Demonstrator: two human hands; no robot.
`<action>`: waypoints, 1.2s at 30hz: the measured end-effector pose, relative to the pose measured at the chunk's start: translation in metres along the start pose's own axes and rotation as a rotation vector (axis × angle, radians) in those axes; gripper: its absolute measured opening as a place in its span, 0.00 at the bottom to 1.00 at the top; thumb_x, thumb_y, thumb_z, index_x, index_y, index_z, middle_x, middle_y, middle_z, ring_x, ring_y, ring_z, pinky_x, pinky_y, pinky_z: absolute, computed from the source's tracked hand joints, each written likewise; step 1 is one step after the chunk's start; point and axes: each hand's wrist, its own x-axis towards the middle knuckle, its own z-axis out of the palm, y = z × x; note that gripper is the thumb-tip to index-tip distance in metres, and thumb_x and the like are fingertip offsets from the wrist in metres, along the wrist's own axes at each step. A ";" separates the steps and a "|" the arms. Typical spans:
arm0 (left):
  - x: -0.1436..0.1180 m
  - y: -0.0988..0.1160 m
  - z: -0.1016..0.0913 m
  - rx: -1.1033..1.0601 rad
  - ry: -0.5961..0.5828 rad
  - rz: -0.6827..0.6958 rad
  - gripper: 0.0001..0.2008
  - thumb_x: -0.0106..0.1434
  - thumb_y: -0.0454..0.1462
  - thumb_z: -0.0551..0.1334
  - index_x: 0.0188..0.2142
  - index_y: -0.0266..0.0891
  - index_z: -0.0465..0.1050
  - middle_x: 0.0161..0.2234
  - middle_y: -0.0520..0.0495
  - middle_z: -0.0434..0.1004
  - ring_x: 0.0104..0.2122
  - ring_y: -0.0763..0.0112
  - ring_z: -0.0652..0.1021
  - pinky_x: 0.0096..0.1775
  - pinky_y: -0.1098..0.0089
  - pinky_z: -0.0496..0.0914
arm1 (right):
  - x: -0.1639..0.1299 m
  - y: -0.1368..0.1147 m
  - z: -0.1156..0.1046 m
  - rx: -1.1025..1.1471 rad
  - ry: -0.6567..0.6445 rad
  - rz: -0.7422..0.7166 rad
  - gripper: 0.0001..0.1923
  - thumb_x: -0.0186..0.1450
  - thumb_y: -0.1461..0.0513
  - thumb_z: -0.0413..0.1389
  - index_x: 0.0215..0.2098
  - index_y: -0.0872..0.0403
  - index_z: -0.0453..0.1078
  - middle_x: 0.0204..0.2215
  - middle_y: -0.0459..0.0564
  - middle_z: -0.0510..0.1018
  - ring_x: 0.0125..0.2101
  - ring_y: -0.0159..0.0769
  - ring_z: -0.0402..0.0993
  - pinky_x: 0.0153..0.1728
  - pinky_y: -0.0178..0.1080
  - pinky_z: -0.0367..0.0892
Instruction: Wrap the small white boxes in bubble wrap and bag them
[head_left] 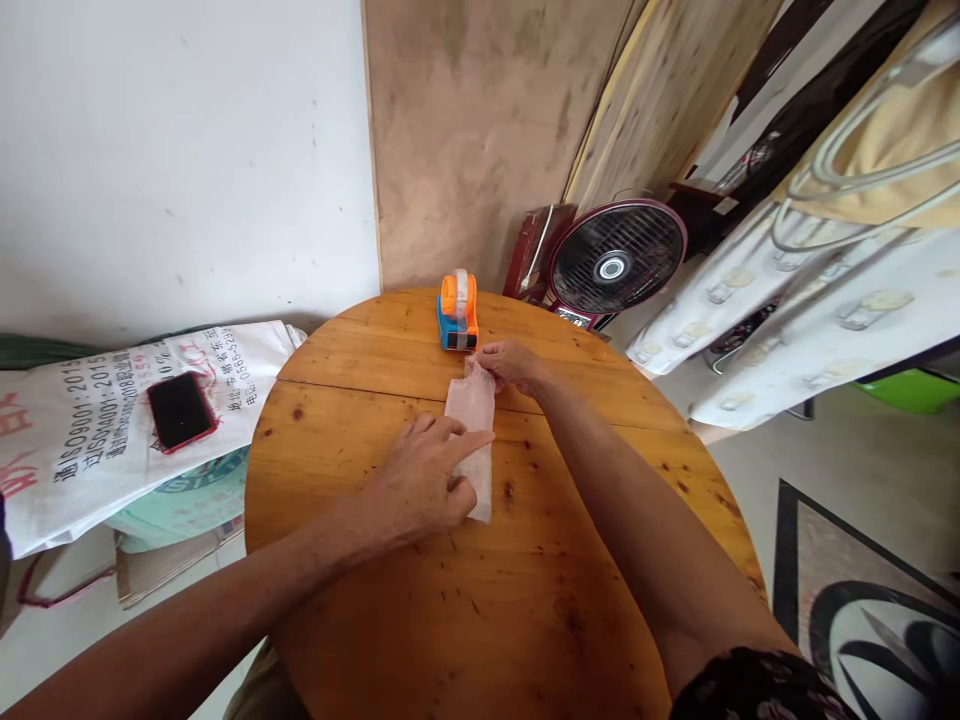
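A round wooden desk (525, 600) is seen. A thin, limp strip (474, 440) is pinned flat under the left hand's (420, 485) spread fingers (469, 440), its far end pinched by the right hand's (510, 362) fingers. It is judged light and easily torn, best held by its ends.

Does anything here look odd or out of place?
Nothing is spilled or broken. The one oddity: a phone lies on a printed sack beside the round table. Both hands, left hand and right hand, press a pale strip flat.
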 end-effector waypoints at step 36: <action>0.001 -0.013 -0.005 -0.079 -0.031 -0.022 0.24 0.54 0.34 0.59 0.53 0.39 0.70 0.48 0.40 0.72 0.45 0.55 0.71 0.48 0.55 0.69 | -0.036 0.027 0.021 0.129 -0.003 -0.100 0.32 0.51 0.65 0.63 0.55 0.54 0.62 0.21 0.36 0.68 0.19 0.26 0.62 0.20 0.30 0.59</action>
